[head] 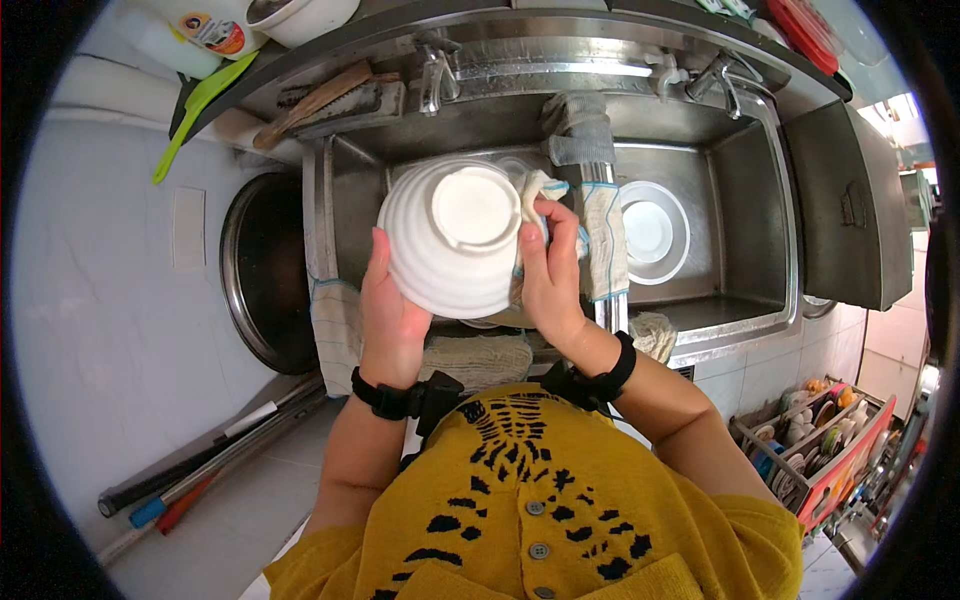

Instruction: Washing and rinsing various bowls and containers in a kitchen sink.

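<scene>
A white ribbed bowl [416,247] is held bottom side up over the left sink basin [356,176], its round foot ring facing me. My left hand [394,304] grips the bowl's left rim, thumb on the outer wall. On the opposite side, my right hand [553,277] pinches a cream dishcloth [534,187] with blue edging against the bowl's wall. Part of the dishcloth and the bowl's inside are hidden. Below the bowl, dishes in the basin show only in part.
Another white bowl [675,244] sits in the right basin [750,210]. Cloths [604,240] drape the divider. Two faucets [436,79] rise behind. A wooden-handled brush [315,105] lies at the back left. A green spatula [199,97] juts from the ledge. A dish rack [817,442] stands low at right.
</scene>
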Demonstrator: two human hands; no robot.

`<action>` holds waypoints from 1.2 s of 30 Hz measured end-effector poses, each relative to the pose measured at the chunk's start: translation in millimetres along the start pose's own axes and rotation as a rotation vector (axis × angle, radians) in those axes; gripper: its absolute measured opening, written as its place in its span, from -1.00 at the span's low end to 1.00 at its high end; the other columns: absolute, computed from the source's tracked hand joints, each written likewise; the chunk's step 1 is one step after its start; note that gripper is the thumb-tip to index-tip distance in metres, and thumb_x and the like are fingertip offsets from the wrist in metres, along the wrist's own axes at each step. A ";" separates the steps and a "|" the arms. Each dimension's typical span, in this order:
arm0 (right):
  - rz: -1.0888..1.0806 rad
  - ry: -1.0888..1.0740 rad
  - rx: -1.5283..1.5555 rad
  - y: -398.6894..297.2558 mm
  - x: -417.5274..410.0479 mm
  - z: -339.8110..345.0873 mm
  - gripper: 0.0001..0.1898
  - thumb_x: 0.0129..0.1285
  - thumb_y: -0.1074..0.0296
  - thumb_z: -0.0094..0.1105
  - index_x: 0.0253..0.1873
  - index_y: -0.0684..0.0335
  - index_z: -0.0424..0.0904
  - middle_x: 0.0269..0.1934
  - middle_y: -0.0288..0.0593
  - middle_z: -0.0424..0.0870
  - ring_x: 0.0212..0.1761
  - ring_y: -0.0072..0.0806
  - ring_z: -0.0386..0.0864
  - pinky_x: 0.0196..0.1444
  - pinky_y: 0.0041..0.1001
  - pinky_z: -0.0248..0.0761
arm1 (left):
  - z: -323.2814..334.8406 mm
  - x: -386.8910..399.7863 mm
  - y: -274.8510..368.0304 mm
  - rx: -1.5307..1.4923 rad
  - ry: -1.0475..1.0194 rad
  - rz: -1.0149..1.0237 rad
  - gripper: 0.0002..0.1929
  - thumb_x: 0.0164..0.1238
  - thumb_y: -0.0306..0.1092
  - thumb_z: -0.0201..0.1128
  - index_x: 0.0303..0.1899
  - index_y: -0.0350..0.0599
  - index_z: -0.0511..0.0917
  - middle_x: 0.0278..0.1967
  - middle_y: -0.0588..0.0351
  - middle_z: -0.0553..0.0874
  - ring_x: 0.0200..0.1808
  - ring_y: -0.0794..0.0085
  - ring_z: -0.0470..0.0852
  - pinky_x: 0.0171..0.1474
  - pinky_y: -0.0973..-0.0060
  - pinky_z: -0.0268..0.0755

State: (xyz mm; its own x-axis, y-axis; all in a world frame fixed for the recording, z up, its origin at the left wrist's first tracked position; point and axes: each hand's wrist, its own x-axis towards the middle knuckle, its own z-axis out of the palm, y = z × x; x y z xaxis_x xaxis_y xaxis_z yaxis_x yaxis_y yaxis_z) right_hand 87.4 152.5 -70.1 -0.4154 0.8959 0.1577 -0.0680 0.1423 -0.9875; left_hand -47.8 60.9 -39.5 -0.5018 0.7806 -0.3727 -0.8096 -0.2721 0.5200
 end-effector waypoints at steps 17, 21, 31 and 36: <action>-0.492 -0.342 -0.579 -2.5 -4.1 -6.6 -0.72 0.15 0.43 0.08 0.00 0.21 0.49 0.14 -0.03 0.43 0.19 -0.13 0.38 0.27 -0.14 0.13 | -4.4 -3.1 -8.0 -0.005 0.077 -0.013 -0.53 0.54 -0.06 -0.12 0.25 -0.21 0.31 0.22 0.03 0.48 0.24 0.29 0.44 0.29 0.26 0.28; 0.159 -0.034 0.047 29.9 30.3 -13.7 -0.69 0.46 0.24 -0.15 0.16 0.29 0.29 0.06 -0.04 0.45 0.13 -0.24 0.39 0.21 -0.38 0.23 | 0.8 -5.0 -3.9 0.056 0.101 -0.016 -0.53 0.55 -0.05 -0.18 0.25 -0.20 0.32 0.23 0.04 0.47 0.28 0.31 0.41 0.35 0.26 0.21; 0.796 -0.369 0.940 0.8 50.9 -35.8 -0.59 0.33 0.33 0.12 0.20 0.36 0.37 0.00 -0.08 0.60 0.00 -0.37 0.60 0.10 -0.39 0.48 | -47.2 15.9 -11.1 0.219 0.227 -0.076 -0.46 0.50 0.05 -0.12 0.28 -0.16 0.29 0.24 0.01 0.46 0.27 0.27 0.42 0.32 0.22 0.26; 0.401 -0.406 0.246 -16.4 30.0 -21.1 -0.53 0.18 0.43 0.30 0.19 0.31 0.42 -0.11 -0.20 0.63 -0.12 -0.51 0.57 -0.07 -0.54 0.43 | -48.6 9.7 9.2 0.691 0.424 -0.012 -0.27 0.39 0.24 -0.03 0.34 -0.18 0.14 0.28 0.03 0.36 0.35 0.18 0.26 0.20 -0.08 0.23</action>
State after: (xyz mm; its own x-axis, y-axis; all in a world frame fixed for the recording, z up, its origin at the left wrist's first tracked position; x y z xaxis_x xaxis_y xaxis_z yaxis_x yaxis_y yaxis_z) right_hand 95.2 186.0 -49.2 -0.7604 0.6212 -0.1893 -0.0224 -0.3163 -0.9484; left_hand -74.9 38.7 -75.8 -0.6795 0.4636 -0.5686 -0.5140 0.2522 0.8199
